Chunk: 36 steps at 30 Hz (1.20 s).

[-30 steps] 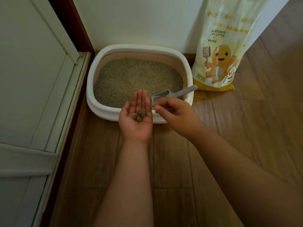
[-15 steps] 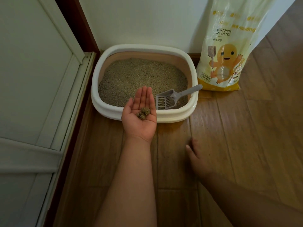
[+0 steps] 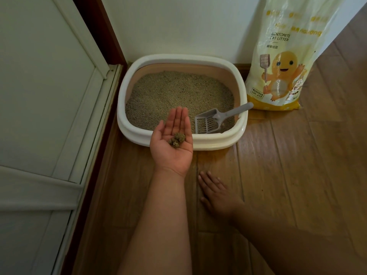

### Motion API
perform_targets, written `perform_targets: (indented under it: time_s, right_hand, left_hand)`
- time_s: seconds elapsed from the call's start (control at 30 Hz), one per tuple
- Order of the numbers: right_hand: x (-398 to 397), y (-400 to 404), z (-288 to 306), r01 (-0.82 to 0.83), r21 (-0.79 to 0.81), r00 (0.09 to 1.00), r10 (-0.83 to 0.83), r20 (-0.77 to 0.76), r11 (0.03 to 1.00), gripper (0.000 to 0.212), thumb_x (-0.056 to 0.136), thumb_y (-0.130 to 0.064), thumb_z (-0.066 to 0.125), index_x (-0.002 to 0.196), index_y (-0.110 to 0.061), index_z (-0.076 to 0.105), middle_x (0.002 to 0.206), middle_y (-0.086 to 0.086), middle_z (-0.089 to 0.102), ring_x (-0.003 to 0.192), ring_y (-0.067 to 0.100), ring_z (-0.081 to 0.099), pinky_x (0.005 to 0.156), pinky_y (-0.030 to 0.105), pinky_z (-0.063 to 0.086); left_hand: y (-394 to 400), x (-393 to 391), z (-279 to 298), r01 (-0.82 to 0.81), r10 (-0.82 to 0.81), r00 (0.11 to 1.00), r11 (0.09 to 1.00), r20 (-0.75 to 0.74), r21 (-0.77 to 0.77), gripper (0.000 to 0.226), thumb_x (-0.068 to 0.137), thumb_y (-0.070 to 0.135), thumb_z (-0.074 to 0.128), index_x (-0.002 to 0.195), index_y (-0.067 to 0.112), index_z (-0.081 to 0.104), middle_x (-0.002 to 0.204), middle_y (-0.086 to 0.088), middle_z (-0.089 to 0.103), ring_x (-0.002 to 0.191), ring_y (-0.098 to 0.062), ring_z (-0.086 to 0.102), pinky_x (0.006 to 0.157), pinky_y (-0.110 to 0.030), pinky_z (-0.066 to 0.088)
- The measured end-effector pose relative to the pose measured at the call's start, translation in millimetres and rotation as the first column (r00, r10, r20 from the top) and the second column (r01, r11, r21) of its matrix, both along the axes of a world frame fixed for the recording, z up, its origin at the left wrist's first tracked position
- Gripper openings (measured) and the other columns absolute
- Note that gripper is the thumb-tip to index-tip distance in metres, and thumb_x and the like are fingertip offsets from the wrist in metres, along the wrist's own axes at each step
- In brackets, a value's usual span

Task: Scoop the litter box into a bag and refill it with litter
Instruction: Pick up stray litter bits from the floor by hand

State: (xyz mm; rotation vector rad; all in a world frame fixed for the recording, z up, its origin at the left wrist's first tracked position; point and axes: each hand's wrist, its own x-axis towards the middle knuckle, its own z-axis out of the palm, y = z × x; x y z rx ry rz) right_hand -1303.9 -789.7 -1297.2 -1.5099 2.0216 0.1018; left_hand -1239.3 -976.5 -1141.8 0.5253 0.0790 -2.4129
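Note:
A white litter box [image 3: 218,142] with a tan inner wall stands on the wood floor against the wall, filled with grey-beige litter [image 3: 174,92]. A grey slotted scoop [image 3: 210,121] lies in its near right corner, handle resting on the rim. My left hand [image 3: 172,143] is held palm up over the box's near rim, fingers straight, carrying a few litter clumps [image 3: 176,139] in the palm. My right hand [image 3: 218,193] lies flat on the floor in front of the box, fingers spread, holding nothing. A yellow bag of bentonite cat litter [image 3: 286,62] stands upright to the right of the box.
A white door and its frame [image 3: 49,116] fill the left side, with a dark wooden threshold strip [image 3: 95,185] running along the floor. A white wall stands behind the box. Wood floor [image 3: 297,175] stretches to the right and toward me.
My right hand left the scoop lying in the box and dropped down onto the floor, where it now lies flat. My left hand kept the clumps in its upturned palm.

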Motion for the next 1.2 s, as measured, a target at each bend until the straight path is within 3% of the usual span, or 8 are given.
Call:
perform_targets:
  time_s: [0.2, 0.37, 0.53, 0.67, 0.8, 0.97, 1.1, 1.2]
  right_hand:
    - [-16, 21, 16, 0.375, -0.223, 0.927, -0.371, 0.062, 0.900, 0.072, 0.102, -0.059, 0.036, 0.162, -0.033, 0.007, 0.169, -0.009, 0.007, 0.155, 0.017, 0.010, 0.125, 0.036, 0.017]
    - [-16, 38, 6, 0.491, -0.095, 0.867, -0.476, 0.147, 0.866, 0.081, 0.090, -0.060, 0.061, 0.158, -0.035, 0.025, 0.147, -0.011, 0.028, 0.129, 0.008, 0.038, 0.113, 0.029, 0.039]
    - [-19, 21, 3, 0.488, -0.164, 0.860, -0.440, 0.258, 0.857, 0.066, 0.094, -0.042, 0.065, 0.154, -0.035, 0.039, 0.130, -0.017, 0.035, 0.111, 0.002, 0.045, 0.105, 0.023, 0.045]
    - [-27, -8, 5, 0.403, -0.229, 0.909, -0.359, 0.210, 0.886, 0.058, 0.096, -0.034, 0.065, 0.151, -0.031, 0.046, 0.138, -0.009, 0.044, 0.114, 0.006, 0.050, 0.102, 0.019, 0.042]
    - [-24, -26, 11, 0.322, -0.223, 0.944, -0.296, 0.144, 0.920, 0.029, 0.100, -0.024, 0.059, 0.127, -0.021, 0.069, 0.130, -0.003, 0.059, 0.112, 0.013, 0.059, 0.100, 0.022, 0.045]
    - [-13, -35, 19, 0.359, -0.084, 0.933, -0.358, 0.026, 0.929, 0.009, 0.101, -0.028, 0.054, 0.101, -0.031, 0.063, 0.109, -0.006, 0.060, 0.086, 0.009, 0.056, 0.085, 0.028, 0.054]
    - [-16, -46, 45, 0.495, -0.050, 0.862, -0.483, 0.153, 0.867, 0.010, 0.098, -0.027, 0.060, 0.089, -0.030, 0.058, 0.092, -0.007, 0.060, 0.079, 0.008, 0.059, 0.072, 0.024, 0.051]
    - [-28, -54, 77, 0.616, -0.358, 0.787, -0.522, 0.331, 0.702, 0.007, 0.091, -0.022, 0.070, 0.087, -0.026, 0.066, 0.085, -0.008, 0.065, 0.077, 0.009, 0.063, 0.071, 0.026, 0.054]
  left_hand:
    - [1, -2, -2, 0.007, -0.007, 1.000, 1.000, -0.012, 0.013, 0.038, 0.104, 0.025, 0.048, 0.114, -0.003, 0.073, 0.129, -0.018, 0.070, 0.122, -0.031, 0.067, 0.097, -0.038, 0.057]
    - [5, -6, -3, 0.019, -0.019, 1.000, 1.000, 0.005, 0.015, 0.039, 0.104, 0.025, 0.049, 0.112, -0.003, 0.074, 0.129, -0.018, 0.070, 0.121, -0.031, 0.068, 0.097, -0.038, 0.057]
    - [5, -7, -3, 0.027, -0.027, 1.000, 1.000, 0.004, 0.016, 0.039, 0.103, 0.025, 0.049, 0.113, -0.004, 0.073, 0.130, -0.018, 0.069, 0.122, -0.031, 0.067, 0.096, -0.039, 0.058]
    - [2, -2, -4, 0.035, -0.035, 0.999, 0.999, 0.007, 0.004, 0.040, 0.104, 0.026, 0.049, 0.112, -0.004, 0.074, 0.131, -0.018, 0.069, 0.124, -0.031, 0.066, 0.099, -0.039, 0.056]
    - [0, -1, -4, 0.024, -0.024, 1.000, 1.000, 0.003, 0.012, 0.041, 0.104, 0.026, 0.049, 0.112, -0.004, 0.074, 0.130, -0.019, 0.069, 0.123, -0.031, 0.066, 0.097, -0.039, 0.058]
    - [0, -1, 0, 0.021, -0.021, 1.000, 1.000, 0.010, 0.017, 0.040, 0.105, 0.027, 0.049, 0.114, -0.004, 0.073, 0.130, -0.018, 0.069, 0.122, -0.032, 0.067, 0.096, -0.039, 0.058]
    - [1, 0, 0, 0.018, -0.018, 1.000, 1.000, 0.018, 0.018, 0.040, 0.105, 0.026, 0.049, 0.116, -0.004, 0.072, 0.131, -0.019, 0.069, 0.122, -0.032, 0.067, 0.099, -0.040, 0.056]
    - [0, 0, -2, 0.007, -0.008, 1.000, 1.000, 0.028, 0.017, 0.039, 0.103, 0.025, 0.050, 0.117, -0.005, 0.071, 0.131, -0.019, 0.068, 0.122, -0.033, 0.067, 0.100, -0.040, 0.055]
